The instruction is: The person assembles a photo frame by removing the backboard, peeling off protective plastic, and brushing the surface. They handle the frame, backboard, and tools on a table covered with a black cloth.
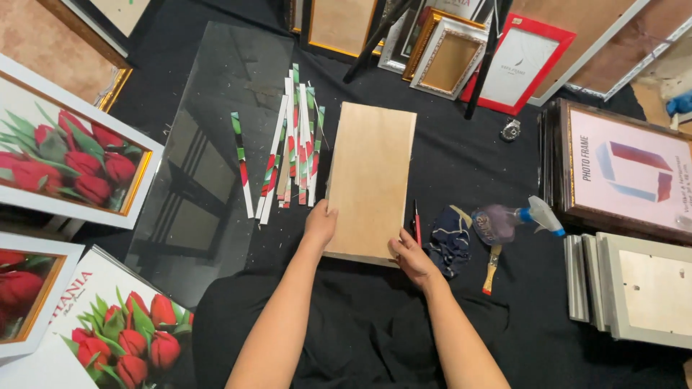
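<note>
I see my left hand (319, 225) resting on the left edge of the tan board (371, 176), the fingers curled lightly around that edge, and my right hand (411, 258) at the near right corner of the same board, fingers bent over the edge — both hands grip it, neither is spread wide. The board lies flat on the black cloth (360, 324) near the middle of the view, its long side running toward 12 o'clock. At 9 o'clock of the board lie the cut paper strips (292, 144), fanned out, partly on a sheet of glass (209, 166). At 3 o'clock, just beside the board, is a red-handled knife (417, 225), then a dark rag (451, 248), a spray bottle (508, 220) and a small brush (491, 268). Empty picture frames (454, 61) lean at 12 o'clock — tulip prints (68, 158) lie at 9 o'clock.
</note>
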